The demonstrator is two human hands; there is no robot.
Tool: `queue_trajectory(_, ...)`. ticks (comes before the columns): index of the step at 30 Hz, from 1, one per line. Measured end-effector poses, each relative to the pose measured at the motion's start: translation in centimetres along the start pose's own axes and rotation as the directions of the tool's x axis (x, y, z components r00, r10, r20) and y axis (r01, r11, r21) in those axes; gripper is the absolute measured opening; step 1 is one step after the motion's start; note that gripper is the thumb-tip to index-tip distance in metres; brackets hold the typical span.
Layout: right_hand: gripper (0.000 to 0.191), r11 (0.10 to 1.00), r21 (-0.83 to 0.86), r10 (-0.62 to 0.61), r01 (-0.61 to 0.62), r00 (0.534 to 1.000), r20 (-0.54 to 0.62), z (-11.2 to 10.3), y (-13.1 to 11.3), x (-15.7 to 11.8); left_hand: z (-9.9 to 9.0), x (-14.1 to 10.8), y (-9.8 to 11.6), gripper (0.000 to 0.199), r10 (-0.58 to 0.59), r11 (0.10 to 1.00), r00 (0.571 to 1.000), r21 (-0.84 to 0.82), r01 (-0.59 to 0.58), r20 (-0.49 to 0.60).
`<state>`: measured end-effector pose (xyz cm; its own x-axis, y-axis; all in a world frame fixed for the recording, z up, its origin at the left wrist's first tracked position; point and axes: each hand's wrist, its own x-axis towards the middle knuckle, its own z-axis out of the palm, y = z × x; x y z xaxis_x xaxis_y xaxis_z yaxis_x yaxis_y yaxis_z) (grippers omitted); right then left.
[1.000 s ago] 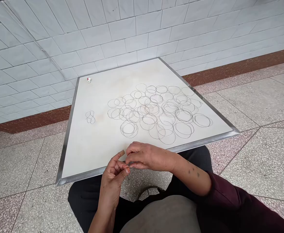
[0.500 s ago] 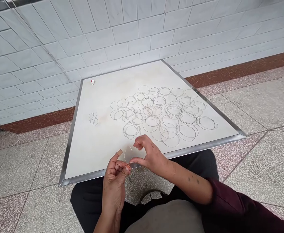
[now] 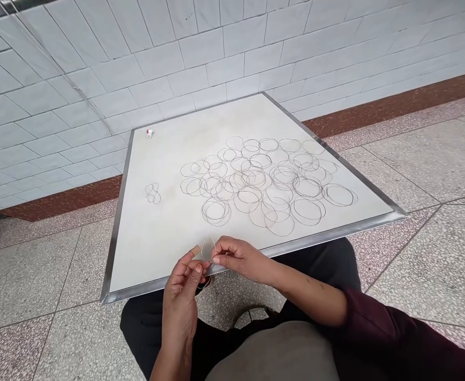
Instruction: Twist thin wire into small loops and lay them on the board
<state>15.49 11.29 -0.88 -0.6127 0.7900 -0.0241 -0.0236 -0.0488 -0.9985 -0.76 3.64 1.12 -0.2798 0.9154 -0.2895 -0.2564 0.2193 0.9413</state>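
My left hand [image 3: 181,293] pinches a thin, gold-coloured wire loop [image 3: 202,251] between thumb and fingers at the table's front edge. A tan strip of tape [image 3: 195,250] covers the tip of its index finger. My right hand [image 3: 245,260] has its thumb and index finger closed on the right side of the same loop. Beyond both hands, many thin wire rings [image 3: 278,182] lie overlapping on the white table [image 3: 169,227]. A small figure-eight of wire loops [image 3: 153,193] lies apart from them on the left.
A small white-and-red object [image 3: 150,133] sits in the table's far left corner. Metal trim [image 3: 328,231] borders the tabletop. Behind it stands a white tiled wall [image 3: 200,48]. Below the table's front edge are my knees in dark trousers [image 3: 145,330].
My right hand has closed from spread fingers to a pinch on the wire loop. My left hand has moved slightly left, and the view has shifted a little.
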Motion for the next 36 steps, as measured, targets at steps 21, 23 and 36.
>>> queue_trajectory(21, 0.014, 0.979, -0.201, -0.027, 0.041, 0.997, 0.07, -0.7, -1.7, -0.5, 0.9, -0.3, 1.2, 0.045, 0.063, 0.989, 0.998, 0.133, -0.059, -0.028)
queue_trajectory(23, 0.013, 0.977, -0.206, -0.039, 0.052, 0.997, 0.063, -0.6, -1.6, -0.4, 1.0, -0.2, 0.8, 0.045, 0.074, 0.99, 0.997, 0.12, -0.069, -0.037)
queue_trajectory(36, 0.014, 0.951, 0.308, -0.008, 0.019, 0.999, -0.036, 1.7, 0.6, 0.5, 1.9, -0.1, -0.2, 0.043, 0.045, 0.995, 0.994, -0.084, -0.053, -0.102)
